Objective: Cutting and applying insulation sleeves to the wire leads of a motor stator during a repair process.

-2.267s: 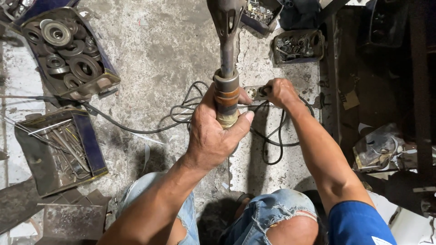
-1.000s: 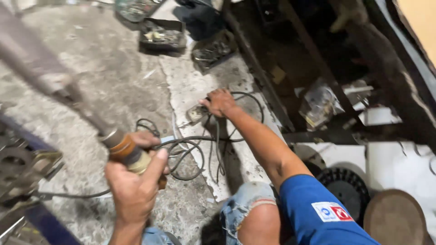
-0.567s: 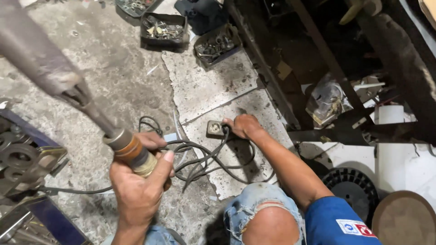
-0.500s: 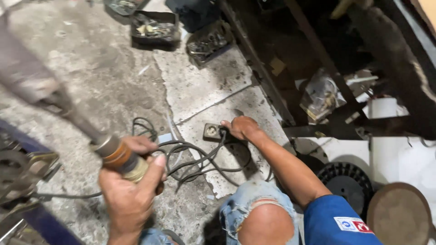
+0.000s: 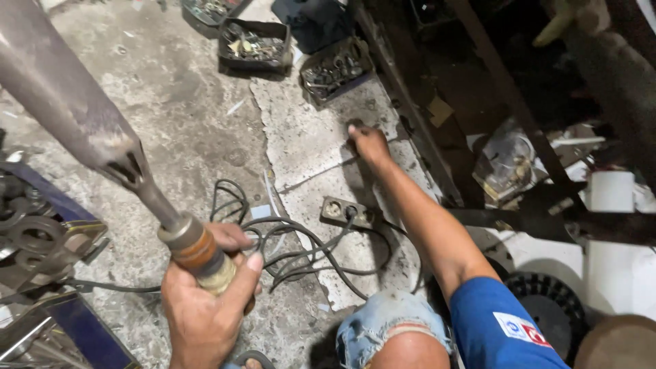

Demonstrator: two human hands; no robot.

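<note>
Grey metal fills the left of the view: a long shaft [image 5: 75,116] that narrows to a thin rod and ends in a brown and brass collar [image 5: 201,256]. My left hand [image 5: 205,307] is wrapped tight around that collar, thumb up its side, holding the shaft tilted up and away to the left. My right hand [image 5: 369,142] is stretched far forward, fingers pressed down on the cracked concrete floor [image 5: 191,102]; I cannot tell if it holds anything. Between my hands lies a power strip [image 5: 348,212] with a plug in it, its black cable [image 5: 301,249] looping just beside my left hand. Trays of small metal parts [image 5: 254,44] sit near the top. Round gears [image 5: 31,232] lie at the left edge.
</note>
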